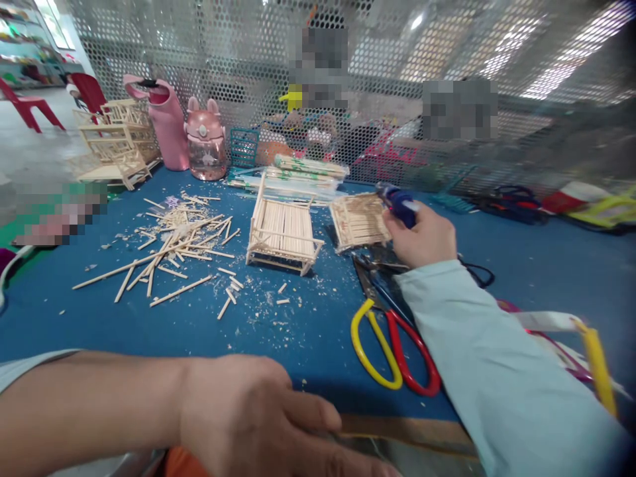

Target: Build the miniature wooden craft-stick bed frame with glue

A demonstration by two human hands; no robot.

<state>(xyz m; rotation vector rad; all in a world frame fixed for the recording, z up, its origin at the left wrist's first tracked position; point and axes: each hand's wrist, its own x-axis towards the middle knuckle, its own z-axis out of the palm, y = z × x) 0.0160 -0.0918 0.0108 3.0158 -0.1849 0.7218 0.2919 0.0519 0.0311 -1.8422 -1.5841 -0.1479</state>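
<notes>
The counter (pixel 546 265) carried one stick frame (pixel 282 232), one stick panel (pixel 358 220) and two scissors (pixel 392 344) near its front edge. The right hand (pixel 422 235) gripped a glue gun (pixel 397 199) beside the panel; the left hand (pixel 263 417) lay loosely open, empty, at the front edge.

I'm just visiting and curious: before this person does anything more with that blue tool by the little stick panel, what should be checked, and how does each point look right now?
1. Right hand has a firm grip on the blue glue gun: ok, fingers wrap it.
2. Nozzle is by the stick panel: ok, close to its right edge; contact cannot tell.
3. Left hand is away from the nozzle: ok, it rests at the table's near edge.
4. Panel is steadied: not ok, no hand holds it.
5. Scissors are out of the way: not ok, they lie right beside the right sleeve.
6. Small stick frame is apart from the panel: ok, a gap shows.
</notes>
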